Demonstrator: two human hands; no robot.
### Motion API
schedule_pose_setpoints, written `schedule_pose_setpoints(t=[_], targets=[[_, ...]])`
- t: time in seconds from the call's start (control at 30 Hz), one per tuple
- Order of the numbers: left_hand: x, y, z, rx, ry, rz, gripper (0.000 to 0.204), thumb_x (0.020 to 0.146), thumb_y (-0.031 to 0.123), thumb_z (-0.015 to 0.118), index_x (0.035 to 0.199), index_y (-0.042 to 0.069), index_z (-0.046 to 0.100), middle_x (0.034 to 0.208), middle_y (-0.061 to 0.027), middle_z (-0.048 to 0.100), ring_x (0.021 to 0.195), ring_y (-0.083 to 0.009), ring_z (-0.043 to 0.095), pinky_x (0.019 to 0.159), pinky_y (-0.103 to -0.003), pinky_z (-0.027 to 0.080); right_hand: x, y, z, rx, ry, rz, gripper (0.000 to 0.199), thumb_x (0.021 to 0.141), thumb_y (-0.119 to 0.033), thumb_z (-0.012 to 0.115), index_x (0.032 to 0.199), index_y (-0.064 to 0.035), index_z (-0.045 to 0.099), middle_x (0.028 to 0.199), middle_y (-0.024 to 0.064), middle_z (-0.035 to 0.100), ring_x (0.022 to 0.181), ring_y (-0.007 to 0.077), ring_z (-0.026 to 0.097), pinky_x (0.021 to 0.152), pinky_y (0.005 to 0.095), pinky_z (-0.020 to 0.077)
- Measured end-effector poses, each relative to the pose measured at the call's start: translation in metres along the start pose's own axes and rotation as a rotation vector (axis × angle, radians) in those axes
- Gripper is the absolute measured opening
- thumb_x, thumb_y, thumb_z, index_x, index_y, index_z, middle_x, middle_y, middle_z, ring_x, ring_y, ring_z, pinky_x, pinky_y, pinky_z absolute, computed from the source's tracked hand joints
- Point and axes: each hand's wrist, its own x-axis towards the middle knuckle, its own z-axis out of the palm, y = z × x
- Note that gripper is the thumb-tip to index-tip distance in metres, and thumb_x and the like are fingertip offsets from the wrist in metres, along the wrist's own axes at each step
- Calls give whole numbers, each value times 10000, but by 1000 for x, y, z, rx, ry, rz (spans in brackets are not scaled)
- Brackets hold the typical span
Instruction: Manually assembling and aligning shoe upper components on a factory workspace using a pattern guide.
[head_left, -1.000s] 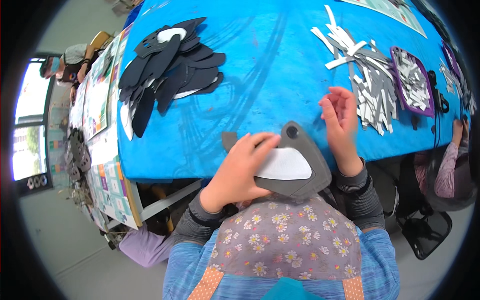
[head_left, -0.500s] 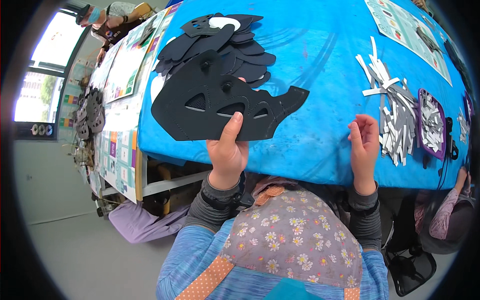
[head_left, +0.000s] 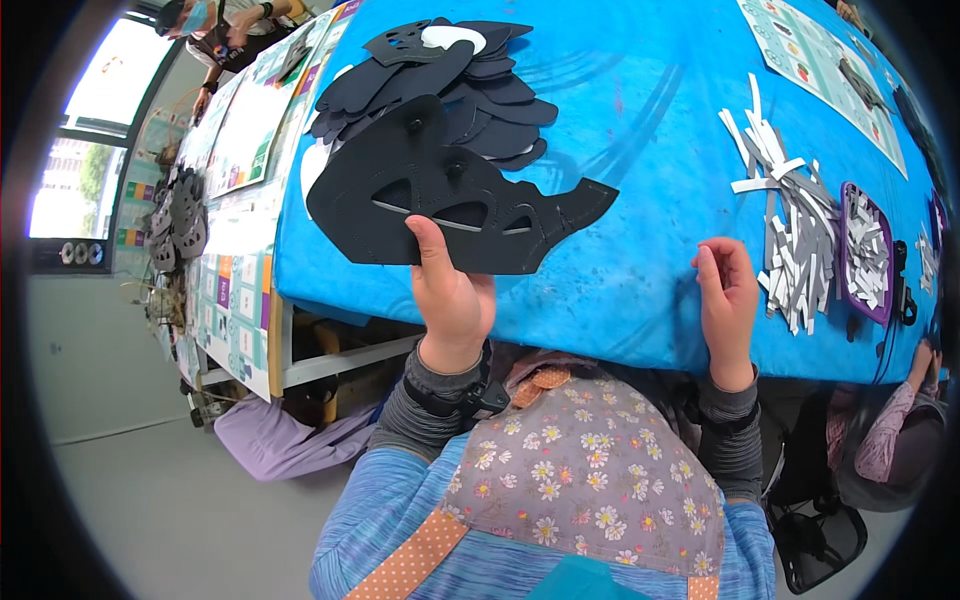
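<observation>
My left hand [head_left: 452, 305] holds a flat black shoe upper [head_left: 370, 226] by its lower edge. The thumb lies over the front near the cut-outs and the other fingers are hidden behind the piece. Two dark round knobs and several mesh-backed openings show on the upper. Beyond it lies a heap of black shoe pieces [head_left: 500, 110], with a white oval part [head_left: 455, 38] on top. My right hand [head_left: 730, 300] hovers by the near table edge, fingers loosely bent and the thumb a little apart, with nothing visible in it. It is nearest to a pile of white and grey strips [head_left: 795, 265].
A purple-rimmed tray [head_left: 847, 195] of small pale strips stands on the blue table cover [head_left: 640, 180] at the right. Printed sheets [head_left: 800, 60] lie at the far right. Another person [head_left: 225, 35] works at the left table; a neighbour's arm [head_left: 895, 420] shows at the right edge.
The shoe upper has shifted slightly and tilted in my left hand. My left thumb has slid left and up off the middle opening. The right hand has barely moved.
</observation>
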Motion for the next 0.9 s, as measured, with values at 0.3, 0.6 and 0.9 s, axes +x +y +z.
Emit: schedule_pose_setpoints(t=[0.3,0.6,0.9], targets=[[-1,-1,5,-64,24,-21,674,903,605,320,1373,121,318,1316,-77,444,1170,-193,459,967,-356,391,0,0,1,-27,-6,-1,92,896,-95,561,898,-2,560,741,-6,557,661,43,497,589,181,384],[-4,-3,4,-62,-3,45,722,882,650,288,1400,147,272,1374,-100,385,1180,-198,454,957,-364,407,0,-1,2,-43,-8,-13,89,894,-93,562,889,-4,564,725,-11,551,644,38,485,570,179,372],[-6,-5,-1,-93,26,13,672,897,628,304,1341,127,362,1227,-20,494,1079,-169,502,894,-336,432,1,-2,2,-104,-21,-25,100,892,-104,569,880,-5,567,702,-20,540,617,34,463,551,181,362]])
